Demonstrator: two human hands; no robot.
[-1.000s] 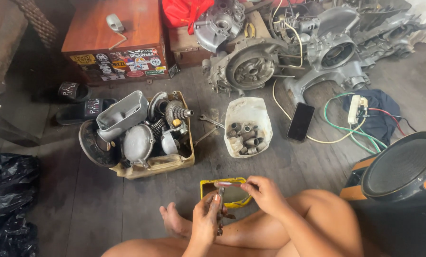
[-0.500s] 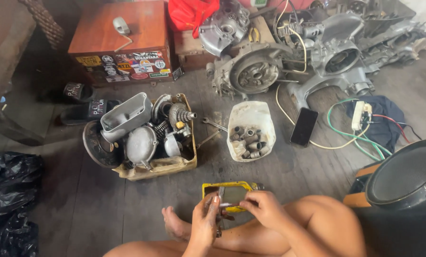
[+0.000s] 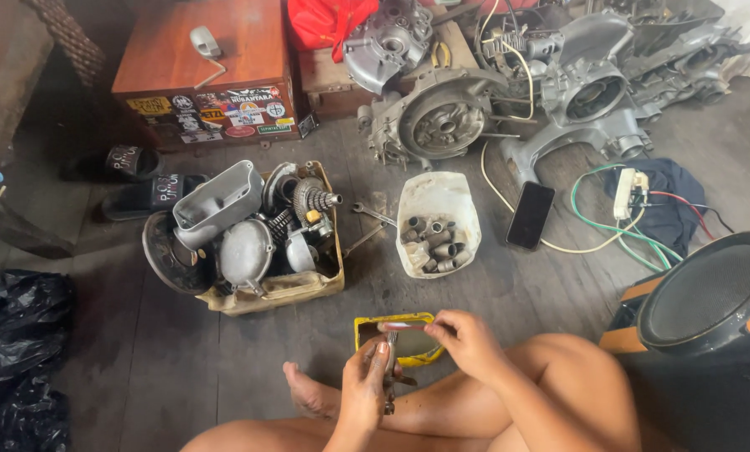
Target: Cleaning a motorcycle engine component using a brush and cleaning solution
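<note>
I sit on a wooden floor with my legs folded under me. My left hand (image 3: 364,392) grips a slim metal tool (image 3: 389,371) that stands upright over a small yellow tray (image 3: 373,325) holding dark liquid. My right hand (image 3: 468,339) reaches across and pinches the upper end of that same tool above the tray. What sits at the tool's tip is too small to make out. My bare foot (image 3: 308,395) lies just left of the hands.
A white tub (image 3: 436,198) of metal sockets and a box (image 3: 295,287) of engine parts sit ahead. Engine casings (image 3: 447,120), a wooden chest (image 3: 199,63), a black phone (image 3: 530,214), cables (image 3: 609,226), black bags (image 3: 15,351) and a fan (image 3: 710,289) ring the spot.
The view has shifted a little. My right hand has drawn in from the tray's right edge to the top of the tool, close against my left hand.
</note>
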